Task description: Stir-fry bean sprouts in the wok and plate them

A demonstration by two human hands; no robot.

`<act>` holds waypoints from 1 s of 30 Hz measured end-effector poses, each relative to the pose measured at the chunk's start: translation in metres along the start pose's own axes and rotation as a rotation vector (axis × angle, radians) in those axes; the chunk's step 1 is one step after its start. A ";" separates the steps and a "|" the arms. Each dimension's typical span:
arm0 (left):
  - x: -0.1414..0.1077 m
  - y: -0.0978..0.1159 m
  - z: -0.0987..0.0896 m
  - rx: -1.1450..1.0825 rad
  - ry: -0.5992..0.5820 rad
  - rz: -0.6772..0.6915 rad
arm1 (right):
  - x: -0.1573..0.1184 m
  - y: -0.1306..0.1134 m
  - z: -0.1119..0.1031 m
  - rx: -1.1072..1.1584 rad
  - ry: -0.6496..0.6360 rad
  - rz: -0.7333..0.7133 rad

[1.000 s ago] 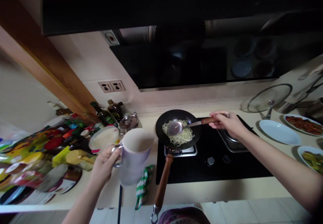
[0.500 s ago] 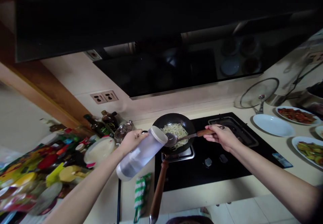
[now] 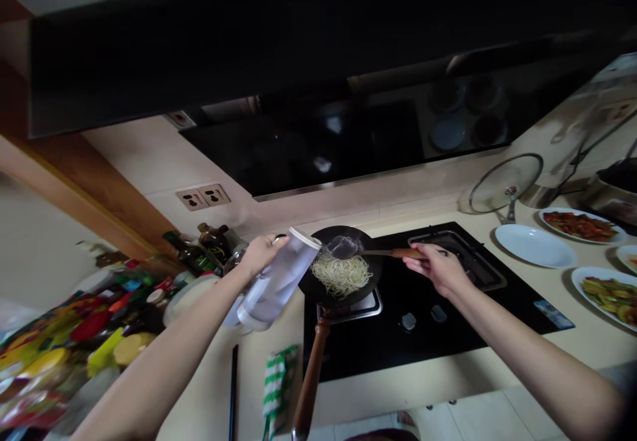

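Observation:
My left hand (image 3: 256, 256) grips a tall white-and-lilac mug (image 3: 275, 280) by its handle, tipping the mug's rim over the near-left edge of a black wok (image 3: 348, 235). Pale stir-fried noodles (image 3: 341, 275) lie in the wok. My right hand (image 3: 434, 267) holds the wooden handle of a metal ladle (image 3: 343, 247), whose bowl rests against the wok's far side above the noodles. The wok's long wooden handle (image 3: 311, 381) points toward me. No liquid is visible leaving the mug.
The wok sits on a black gas hob (image 3: 413, 338). A glass lid (image 3: 505, 184) and food-filled plates (image 3: 580, 225) stand to the right beside a white plate (image 3: 535, 245). Bottles (image 3: 189, 253) and packets crowd the left counter. A green-striped cloth (image 3: 279, 388) hangs in front.
The mug has moved from beside the wok to its rim and tilted further over. The ladle has shifted from the noodles to the wok's far side.

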State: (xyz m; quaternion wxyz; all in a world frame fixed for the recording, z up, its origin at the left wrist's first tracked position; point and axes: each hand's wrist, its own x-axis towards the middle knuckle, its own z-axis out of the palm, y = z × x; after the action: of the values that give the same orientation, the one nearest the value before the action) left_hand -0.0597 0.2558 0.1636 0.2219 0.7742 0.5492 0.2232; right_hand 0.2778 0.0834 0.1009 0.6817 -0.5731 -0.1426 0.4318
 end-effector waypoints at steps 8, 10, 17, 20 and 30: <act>-0.028 -0.025 -0.014 -0.196 0.080 -0.053 | -0.019 -0.041 -0.025 -0.424 -0.104 -0.207; -0.039 -0.031 -0.016 -0.249 0.098 -0.055 | -0.027 -0.048 -0.016 -0.626 -0.211 -0.385; -0.074 -0.051 -0.014 -0.415 0.161 -0.076 | -0.043 -0.064 0.026 -1.178 -0.490 -0.772; -0.082 -0.060 -0.012 -0.454 0.172 -0.079 | -0.041 -0.067 0.031 -1.162 -0.538 -0.738; -0.088 -0.066 -0.002 -0.490 0.127 -0.086 | -0.020 -0.049 0.030 -1.105 -0.423 -0.757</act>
State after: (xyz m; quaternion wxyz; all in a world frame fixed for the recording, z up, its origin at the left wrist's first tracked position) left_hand -0.1365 0.1922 0.1179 0.3772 0.6578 0.5239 0.3880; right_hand 0.2665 0.0892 0.1602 0.3516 -0.6504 -0.6604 0.1314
